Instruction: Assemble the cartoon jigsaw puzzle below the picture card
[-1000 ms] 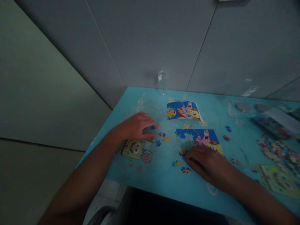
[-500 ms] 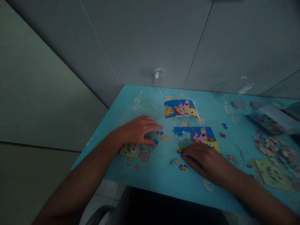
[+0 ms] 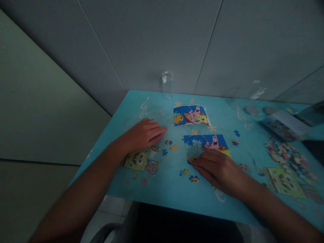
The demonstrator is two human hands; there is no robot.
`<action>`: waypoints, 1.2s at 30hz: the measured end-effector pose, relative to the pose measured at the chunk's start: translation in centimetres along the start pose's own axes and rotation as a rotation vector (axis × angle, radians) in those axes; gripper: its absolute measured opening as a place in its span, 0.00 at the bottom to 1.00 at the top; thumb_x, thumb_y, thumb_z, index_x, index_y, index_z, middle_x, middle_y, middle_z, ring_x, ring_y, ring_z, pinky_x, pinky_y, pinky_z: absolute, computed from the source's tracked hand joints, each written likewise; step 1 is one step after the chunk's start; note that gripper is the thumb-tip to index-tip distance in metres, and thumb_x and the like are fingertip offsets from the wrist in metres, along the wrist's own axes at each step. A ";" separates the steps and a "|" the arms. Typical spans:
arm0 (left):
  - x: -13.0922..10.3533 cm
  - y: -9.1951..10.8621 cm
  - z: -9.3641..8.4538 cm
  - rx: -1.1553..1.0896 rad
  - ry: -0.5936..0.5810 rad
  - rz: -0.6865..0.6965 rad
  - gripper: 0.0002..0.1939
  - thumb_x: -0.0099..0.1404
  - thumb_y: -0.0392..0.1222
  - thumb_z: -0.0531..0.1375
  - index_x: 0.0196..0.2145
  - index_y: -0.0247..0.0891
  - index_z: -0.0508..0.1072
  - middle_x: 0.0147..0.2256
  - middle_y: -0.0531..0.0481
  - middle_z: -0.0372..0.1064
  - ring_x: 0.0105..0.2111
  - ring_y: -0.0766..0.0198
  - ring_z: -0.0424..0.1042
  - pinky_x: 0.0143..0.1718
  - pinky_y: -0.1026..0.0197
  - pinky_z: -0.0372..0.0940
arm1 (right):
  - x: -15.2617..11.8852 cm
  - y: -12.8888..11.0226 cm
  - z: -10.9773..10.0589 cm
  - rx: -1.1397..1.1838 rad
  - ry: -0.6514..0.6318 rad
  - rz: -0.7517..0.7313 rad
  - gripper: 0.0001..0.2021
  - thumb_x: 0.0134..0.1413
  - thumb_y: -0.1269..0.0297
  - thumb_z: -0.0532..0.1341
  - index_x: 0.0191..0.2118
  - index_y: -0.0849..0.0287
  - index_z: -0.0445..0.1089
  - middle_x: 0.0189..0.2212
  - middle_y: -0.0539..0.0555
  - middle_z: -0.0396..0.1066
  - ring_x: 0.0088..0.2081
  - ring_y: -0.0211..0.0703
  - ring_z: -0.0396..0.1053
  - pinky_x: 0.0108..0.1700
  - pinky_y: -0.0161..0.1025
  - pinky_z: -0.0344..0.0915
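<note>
Dim room, grey panelled wall, turquoise cartoon-print table point(image 3: 157, 189) in a corner, left hand point(image 3: 143, 135) flat, fingers together, holding nothing seen, right hand point(image 3: 219, 170) spread flat on the partly built puzzle point(image 3: 202, 141), loose pieces point(image 3: 169, 146) between them, reference picture point(image 3: 191, 115) beyond, clear glass point(image 3: 167, 84) by the wall.
</note>
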State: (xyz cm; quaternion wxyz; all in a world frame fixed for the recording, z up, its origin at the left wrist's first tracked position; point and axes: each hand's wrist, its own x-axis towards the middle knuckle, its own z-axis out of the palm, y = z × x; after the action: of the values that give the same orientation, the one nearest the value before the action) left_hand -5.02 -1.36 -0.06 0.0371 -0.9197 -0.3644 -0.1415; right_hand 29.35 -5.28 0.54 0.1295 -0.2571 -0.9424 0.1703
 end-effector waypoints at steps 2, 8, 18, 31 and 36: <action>0.0 0.1 0.1 -0.007 -0.003 0.000 0.15 0.78 0.44 0.53 0.53 0.38 0.74 0.42 0.46 0.76 0.41 0.60 0.71 0.47 0.55 0.64 | 0.3 -0.8 0.3 0.031 -0.012 0.014 0.12 0.71 0.62 0.56 0.48 0.56 0.77 0.37 0.55 0.74 0.40 0.46 0.71 0.47 0.47 0.67; 0.1 0.4 0.5 -0.010 -0.006 0.029 0.15 0.78 0.43 0.52 0.54 0.38 0.73 0.41 0.46 0.75 0.41 0.59 0.70 0.47 0.54 0.63 | 1.0 -2.4 1.4 0.097 -0.067 0.041 0.11 0.70 0.62 0.58 0.50 0.55 0.75 0.38 0.55 0.73 0.41 0.47 0.70 0.45 0.46 0.67; 0.3 0.9 0.9 -0.035 -0.028 0.053 0.16 0.78 0.43 0.51 0.54 0.36 0.73 0.42 0.45 0.76 0.42 0.57 0.70 0.48 0.52 0.64 | 0.8 -2.0 1.3 0.184 -0.068 0.085 0.08 0.70 0.61 0.59 0.44 0.56 0.75 0.39 0.54 0.71 0.42 0.46 0.69 0.47 0.47 0.66; 0.7 2.0 0.9 -0.100 -0.043 0.075 0.14 0.78 0.42 0.52 0.55 0.37 0.72 0.43 0.46 0.76 0.43 0.58 0.70 0.49 0.53 0.64 | 0.7 -2.0 1.3 0.203 -0.014 0.066 0.11 0.69 0.66 0.59 0.53 0.53 0.72 0.43 0.54 0.76 0.44 0.46 0.73 0.50 0.48 0.67; 0.7 2.1 1.0 -0.098 -0.026 0.085 0.14 0.78 0.41 0.52 0.55 0.37 0.73 0.43 0.45 0.76 0.43 0.58 0.70 0.49 0.53 0.65 | 0.5 -1.5 1.5 0.191 0.106 0.142 0.15 0.69 0.66 0.58 0.58 0.53 0.71 0.44 0.56 0.76 0.45 0.48 0.74 0.51 0.50 0.68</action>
State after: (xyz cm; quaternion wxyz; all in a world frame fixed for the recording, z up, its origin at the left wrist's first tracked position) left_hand -2.88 -2.27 -0.78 -0.0069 -0.9368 -0.3180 -0.1456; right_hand 27.82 -6.63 -0.15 0.1908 -0.3185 -0.8930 0.2542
